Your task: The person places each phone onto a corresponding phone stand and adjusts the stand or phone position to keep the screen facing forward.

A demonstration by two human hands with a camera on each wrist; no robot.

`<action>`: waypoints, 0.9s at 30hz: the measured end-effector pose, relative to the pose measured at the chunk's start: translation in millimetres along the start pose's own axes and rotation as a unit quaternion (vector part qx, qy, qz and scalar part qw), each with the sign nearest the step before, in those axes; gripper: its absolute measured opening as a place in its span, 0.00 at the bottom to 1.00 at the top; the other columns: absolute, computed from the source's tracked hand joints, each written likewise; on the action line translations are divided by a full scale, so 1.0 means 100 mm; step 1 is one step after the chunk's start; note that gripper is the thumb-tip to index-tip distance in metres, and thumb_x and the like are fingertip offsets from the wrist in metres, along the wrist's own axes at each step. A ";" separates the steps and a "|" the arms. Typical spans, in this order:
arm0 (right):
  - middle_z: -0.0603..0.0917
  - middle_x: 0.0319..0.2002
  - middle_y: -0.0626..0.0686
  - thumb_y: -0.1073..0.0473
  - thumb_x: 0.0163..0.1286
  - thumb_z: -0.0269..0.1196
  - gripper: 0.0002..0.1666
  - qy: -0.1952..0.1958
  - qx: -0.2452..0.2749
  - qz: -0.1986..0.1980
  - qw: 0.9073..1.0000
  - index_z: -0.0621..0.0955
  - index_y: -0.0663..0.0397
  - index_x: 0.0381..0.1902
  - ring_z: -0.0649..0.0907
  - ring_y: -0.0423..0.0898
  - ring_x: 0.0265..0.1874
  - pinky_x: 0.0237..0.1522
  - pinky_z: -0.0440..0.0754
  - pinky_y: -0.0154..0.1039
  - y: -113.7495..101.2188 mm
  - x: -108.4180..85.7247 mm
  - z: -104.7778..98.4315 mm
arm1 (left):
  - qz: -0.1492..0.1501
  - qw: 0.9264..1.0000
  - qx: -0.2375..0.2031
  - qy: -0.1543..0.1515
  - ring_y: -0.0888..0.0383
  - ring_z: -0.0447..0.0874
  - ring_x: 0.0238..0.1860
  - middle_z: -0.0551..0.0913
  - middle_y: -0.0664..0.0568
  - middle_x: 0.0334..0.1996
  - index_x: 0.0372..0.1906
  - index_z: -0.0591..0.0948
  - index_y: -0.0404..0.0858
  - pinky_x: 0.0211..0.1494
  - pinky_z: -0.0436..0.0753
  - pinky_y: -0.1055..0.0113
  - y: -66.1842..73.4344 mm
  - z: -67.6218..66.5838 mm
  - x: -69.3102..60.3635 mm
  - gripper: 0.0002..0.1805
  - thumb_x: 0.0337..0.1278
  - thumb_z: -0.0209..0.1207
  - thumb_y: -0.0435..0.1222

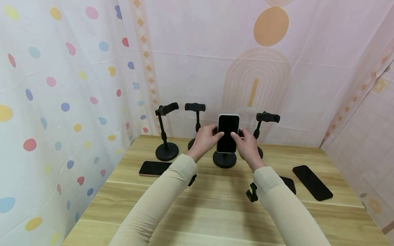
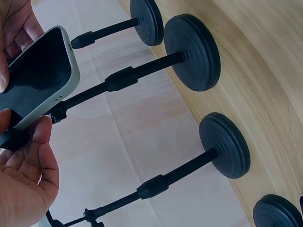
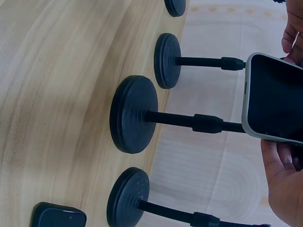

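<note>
A phone with a pale frame and dark screen (image 1: pixel 228 134) stands upright at the holder of a black stand, whose round base (image 1: pixel 224 160) rests on the table. My left hand (image 1: pixel 205 139) grips the phone's left edge, thumb on the screen and fingers curled at the holder's side. On the opposite edge my right hand (image 1: pixel 247 145) grips in the same way, its thumb also on the screen. In the left wrist view the left hand (image 2: pixel 28 175) pinches a black clamp end beside the phone (image 2: pixel 40 75). Most of the clamp is hidden behind the phone (image 3: pixel 277 99).
Black stands with empty holders are at the left (image 1: pixel 166 151), behind my left hand (image 1: pixel 195 107) and behind my right hand (image 1: pixel 268 117). Dark phones lie on the wooden table (image 1: pixel 215 212) at left (image 1: pixel 154 168), by my right sleeve (image 1: pixel 288 184) and at right (image 1: pixel 312 182). Patterned curtains hang behind.
</note>
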State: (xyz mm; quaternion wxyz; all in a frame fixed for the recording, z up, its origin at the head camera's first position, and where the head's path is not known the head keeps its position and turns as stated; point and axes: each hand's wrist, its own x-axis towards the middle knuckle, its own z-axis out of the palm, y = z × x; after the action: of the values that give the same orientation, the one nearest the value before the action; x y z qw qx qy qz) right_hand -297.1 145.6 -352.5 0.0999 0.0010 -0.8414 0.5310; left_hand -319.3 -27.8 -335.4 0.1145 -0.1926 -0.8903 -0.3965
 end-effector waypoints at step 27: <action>0.82 0.54 0.59 0.46 0.76 0.58 0.28 -0.021 -0.002 0.016 1.000 0.74 0.56 0.65 0.81 0.53 0.50 0.51 0.77 0.49 -0.02 -0.02 -0.05 | -0.010 1.000 -0.019 -0.012 0.53 0.84 0.42 0.86 0.49 0.42 0.52 0.83 0.40 0.46 0.82 0.57 -0.03 -0.01 -0.02 0.14 0.64 0.63 0.39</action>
State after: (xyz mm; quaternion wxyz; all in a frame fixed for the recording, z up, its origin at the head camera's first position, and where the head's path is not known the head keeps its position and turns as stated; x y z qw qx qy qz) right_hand -293.8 149.0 -349.0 0.0731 -0.0016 -0.8442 0.5310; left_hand -318.7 -30.9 -337.5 0.0966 -0.1901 -0.8858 -0.4121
